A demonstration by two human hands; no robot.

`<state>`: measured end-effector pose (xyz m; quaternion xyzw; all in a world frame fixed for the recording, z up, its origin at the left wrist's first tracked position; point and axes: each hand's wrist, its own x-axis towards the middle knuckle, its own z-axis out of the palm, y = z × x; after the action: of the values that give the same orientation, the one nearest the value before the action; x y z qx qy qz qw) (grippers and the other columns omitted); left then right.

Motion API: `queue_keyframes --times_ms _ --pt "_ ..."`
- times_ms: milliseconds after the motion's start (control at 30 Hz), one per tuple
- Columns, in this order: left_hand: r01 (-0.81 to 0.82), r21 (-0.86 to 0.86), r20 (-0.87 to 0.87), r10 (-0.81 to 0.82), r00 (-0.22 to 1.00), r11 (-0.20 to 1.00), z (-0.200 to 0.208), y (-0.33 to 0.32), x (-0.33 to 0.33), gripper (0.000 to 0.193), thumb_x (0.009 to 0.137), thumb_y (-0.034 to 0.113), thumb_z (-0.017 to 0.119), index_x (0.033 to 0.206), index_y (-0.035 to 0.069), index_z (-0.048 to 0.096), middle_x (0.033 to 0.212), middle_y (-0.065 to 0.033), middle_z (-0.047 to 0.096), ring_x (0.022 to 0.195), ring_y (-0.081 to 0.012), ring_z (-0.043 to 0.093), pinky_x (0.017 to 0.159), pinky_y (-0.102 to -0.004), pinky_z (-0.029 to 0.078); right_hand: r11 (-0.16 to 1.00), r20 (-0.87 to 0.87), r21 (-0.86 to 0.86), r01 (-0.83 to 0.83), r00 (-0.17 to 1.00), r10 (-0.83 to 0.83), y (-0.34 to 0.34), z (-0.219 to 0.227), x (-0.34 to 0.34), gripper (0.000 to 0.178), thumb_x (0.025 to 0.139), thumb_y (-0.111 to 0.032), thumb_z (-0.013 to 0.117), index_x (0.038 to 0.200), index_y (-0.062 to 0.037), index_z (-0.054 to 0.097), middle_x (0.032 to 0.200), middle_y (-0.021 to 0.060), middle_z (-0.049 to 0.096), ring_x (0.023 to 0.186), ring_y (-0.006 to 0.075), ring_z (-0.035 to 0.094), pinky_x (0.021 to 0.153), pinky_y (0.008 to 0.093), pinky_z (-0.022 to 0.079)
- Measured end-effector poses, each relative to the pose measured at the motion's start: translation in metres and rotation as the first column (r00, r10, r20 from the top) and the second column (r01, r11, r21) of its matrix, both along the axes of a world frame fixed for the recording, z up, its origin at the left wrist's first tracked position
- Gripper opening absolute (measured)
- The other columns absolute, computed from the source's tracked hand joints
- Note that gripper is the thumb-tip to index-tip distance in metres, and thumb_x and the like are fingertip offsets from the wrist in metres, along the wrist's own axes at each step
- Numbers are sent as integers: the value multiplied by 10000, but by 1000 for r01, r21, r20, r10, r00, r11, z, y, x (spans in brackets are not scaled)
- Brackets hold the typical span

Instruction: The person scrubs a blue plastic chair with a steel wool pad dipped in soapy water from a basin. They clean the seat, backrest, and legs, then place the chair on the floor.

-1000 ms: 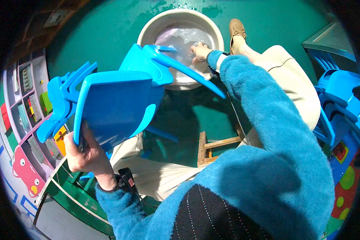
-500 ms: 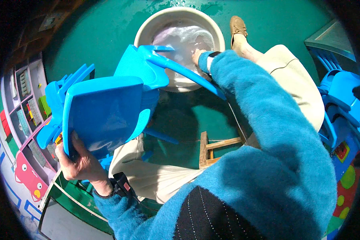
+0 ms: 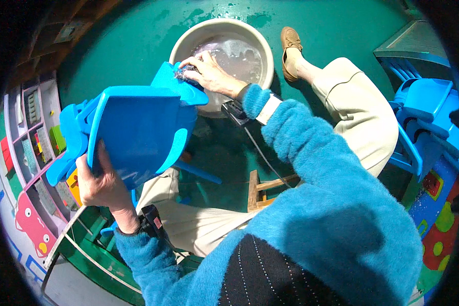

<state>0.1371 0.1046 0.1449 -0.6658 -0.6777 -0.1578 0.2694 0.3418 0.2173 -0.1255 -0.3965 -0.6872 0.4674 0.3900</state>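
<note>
A small blue plastic chair is held tilted over my lap. My left hand grips the edge of its broad panel, thumb on the face of it. My right hand presses a dark, shiny scouring pad against the chair's far end, fingers closed round it. Just beyond that end stands a large cream basin of cloudy, sudsy water. Part of the pad is hidden under my fingers, and some of the chair's legs are out of sight behind its panel.
More blue chairs are stacked at the right. A pink-and-white shelf unit with small toys stands at the left. Between my legs is a wooden stool. The green floor has wet patches beyond the basin.
My right hand has come out of the basin's water and onto the chair, now with the scouring pad showing in it. The chair has turned slightly; my left hand keeps its grip.
</note>
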Motion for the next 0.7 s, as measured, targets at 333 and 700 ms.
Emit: queue_keyframes --times_ms 333,700 --pt "-6 16 -97 7 995 1000 -2 -2 0 318 862 373 769 809 107 604 624 -85 604 503 -247 576 471 -366 436 993 143 61 102 984 -110 -14 0 2 368 820 -208 730 1149 -169 569 1112 176 488 1065 384 490 945 487 442" --pt "-34 10 -142 36 989 999 -4 0 0 341 874 418 742 806 119 592 662 -79 635 521 -248 599 466 -366 444 996 258 -49 71 964 -56 -17 7 14 344 812 -224 726 1111 -162 567 1085 149 499 1062 363 532 891 471 471"
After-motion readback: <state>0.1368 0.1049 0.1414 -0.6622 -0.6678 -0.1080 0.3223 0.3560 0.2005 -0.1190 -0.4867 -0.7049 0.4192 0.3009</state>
